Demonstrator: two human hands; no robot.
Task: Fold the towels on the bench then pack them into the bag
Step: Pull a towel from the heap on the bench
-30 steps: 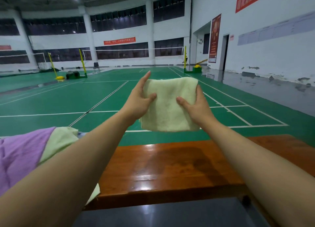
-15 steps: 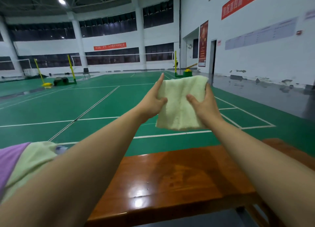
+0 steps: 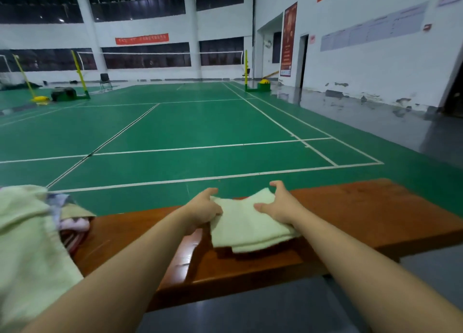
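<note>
We see the folded pale green towel (image 3: 246, 226) lying on the wooden counter (image 3: 363, 217), its stacked layers showing along the near edge, which sits slightly raised above the wood with a shadow beneath. Our left hand (image 3: 204, 208) holds the towel's left edge, thumb on top and fingers curled at the far corner, so this grip is grasping the towel. Our right hand (image 3: 281, 206) rests on the towel's right side, thumb pressed flat on the cloth and fingers curled over the far right corner, grasping the towel too. At the counter's left end lies a heap of unfolded towels (image 3: 32, 245): a large pale green one on top, with pink and striped cloth peeking out beside it. The heap is well apart from the folded towel. Beyond the counter stretches a green badminton court (image 3: 200, 127) with white lines, yellow net posts and a white wall to the right
</note>
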